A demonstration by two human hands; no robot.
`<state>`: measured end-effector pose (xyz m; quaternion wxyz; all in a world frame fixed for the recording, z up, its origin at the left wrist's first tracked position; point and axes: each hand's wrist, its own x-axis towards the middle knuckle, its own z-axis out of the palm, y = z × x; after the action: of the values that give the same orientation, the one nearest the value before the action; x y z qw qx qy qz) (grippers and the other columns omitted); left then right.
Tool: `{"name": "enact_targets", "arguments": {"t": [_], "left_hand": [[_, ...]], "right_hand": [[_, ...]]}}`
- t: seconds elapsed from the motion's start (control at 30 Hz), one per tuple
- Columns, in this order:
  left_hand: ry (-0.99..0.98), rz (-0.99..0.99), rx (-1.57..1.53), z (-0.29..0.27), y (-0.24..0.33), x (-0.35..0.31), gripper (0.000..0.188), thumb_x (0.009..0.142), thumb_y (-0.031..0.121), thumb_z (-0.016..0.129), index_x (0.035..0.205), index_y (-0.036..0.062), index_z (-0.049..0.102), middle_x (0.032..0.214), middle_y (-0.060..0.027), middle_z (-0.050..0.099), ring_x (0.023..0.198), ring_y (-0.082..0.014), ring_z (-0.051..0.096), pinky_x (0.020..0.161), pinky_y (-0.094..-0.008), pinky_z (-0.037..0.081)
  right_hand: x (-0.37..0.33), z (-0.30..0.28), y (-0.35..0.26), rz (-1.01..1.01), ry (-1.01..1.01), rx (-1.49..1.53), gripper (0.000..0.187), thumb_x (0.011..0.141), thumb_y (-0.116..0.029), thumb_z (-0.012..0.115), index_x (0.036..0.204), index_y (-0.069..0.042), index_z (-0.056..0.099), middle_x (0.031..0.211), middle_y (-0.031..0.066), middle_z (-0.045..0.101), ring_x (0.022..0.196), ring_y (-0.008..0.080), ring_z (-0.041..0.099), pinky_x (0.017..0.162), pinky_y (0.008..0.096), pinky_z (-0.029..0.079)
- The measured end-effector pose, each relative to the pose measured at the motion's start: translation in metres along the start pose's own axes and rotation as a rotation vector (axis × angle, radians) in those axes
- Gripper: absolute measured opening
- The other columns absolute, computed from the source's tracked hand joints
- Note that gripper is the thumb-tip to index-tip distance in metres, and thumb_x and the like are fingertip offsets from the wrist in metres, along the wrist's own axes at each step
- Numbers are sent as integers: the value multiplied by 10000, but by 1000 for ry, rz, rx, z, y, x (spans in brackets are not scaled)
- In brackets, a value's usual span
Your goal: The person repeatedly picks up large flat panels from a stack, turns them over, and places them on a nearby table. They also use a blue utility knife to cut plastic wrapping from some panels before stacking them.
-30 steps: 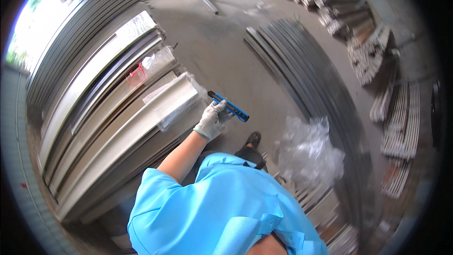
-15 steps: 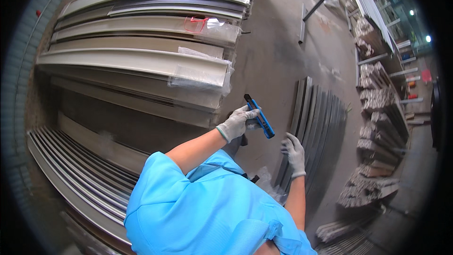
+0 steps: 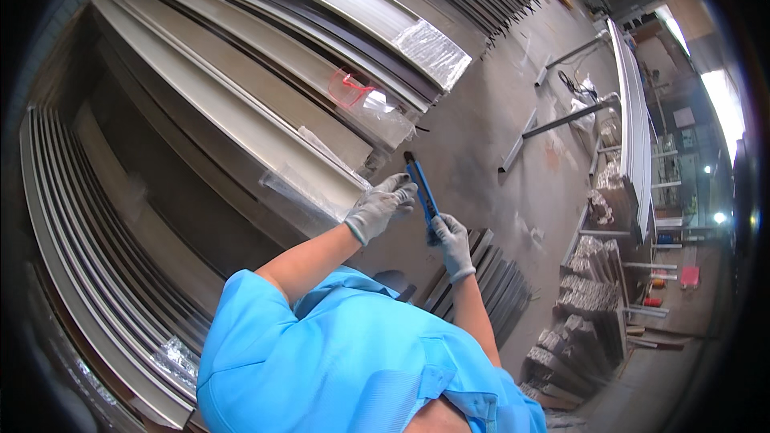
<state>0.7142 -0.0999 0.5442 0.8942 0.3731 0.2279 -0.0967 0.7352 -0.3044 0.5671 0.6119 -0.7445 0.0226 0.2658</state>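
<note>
In my gloved right hand [image 3: 454, 245] is the lower end of a slim blue-and-black tool [image 3: 423, 189], shaped like a utility knife. Its black tip points up and away, slightly to the left. My left hand [image 3: 382, 207], also in a pale glove, is just left of the tool's middle. Its fingers are bent and a little apart, not wrapped round the tool; whether the fingertips touch it I cannot make out. Beyond that hand are the ends of long metal profiles [image 3: 265, 124], some in clear plastic wrap [image 3: 433, 52].
Red-rimmed glasses [image 3: 347, 88] lie on the profiles. Dark bars [image 3: 485, 285] are stacked beyond my right forearm. At right, a rack [image 3: 634, 152] holds bundled profiles [image 3: 589, 293]. Metal supports [image 3: 521, 140] stand on the grey floor. More long profiles [image 3: 96, 248] lie at left.
My right hand has come up and left and taken hold of the tool's lower end. My left hand no longer wraps round the tool. The view has turned, showing more at the far right.
</note>
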Motion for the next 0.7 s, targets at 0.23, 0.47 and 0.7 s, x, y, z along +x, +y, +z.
{"name": "enact_targets", "arguments": {"t": [0.23, 0.47, 0.7], "left_hand": [[313, 303, -94, -90, 15, -41, 319, 968, 284, 607, 1206, 72, 581, 964, -46, 664, 897, -159, 667, 776, -312, 564], [1082, 415, -374, -94, -95, -154, 322, 954, 341, 625, 1150, 86, 597, 933, -58, 660, 809, -185, 677, 732, -311, 570], [1601, 8, -790, -8, -294, -205, 425, 901, 402, 672, 1206, 121, 583, 1066, -119, 636, 912, -259, 649, 785, -423, 565]], "right_hand": [[205, -40, -5, 157, 21, 129, 190, 960, -243, 626, 864, -80, 607, 717, 29, 589, 559, 129, 554, 520, 264, 471], [460, -73, -19, 268, -131, 158, 257, 961, -323, 616, 918, -70, 609, 707, 41, 602, 601, 162, 573, 545, 260, 486], [615, -69, -38, 398, -100, 157, 377, 947, -374, 620, 1121, -41, 589, 920, 95, 643, 818, 211, 626, 701, 321, 562]]}}
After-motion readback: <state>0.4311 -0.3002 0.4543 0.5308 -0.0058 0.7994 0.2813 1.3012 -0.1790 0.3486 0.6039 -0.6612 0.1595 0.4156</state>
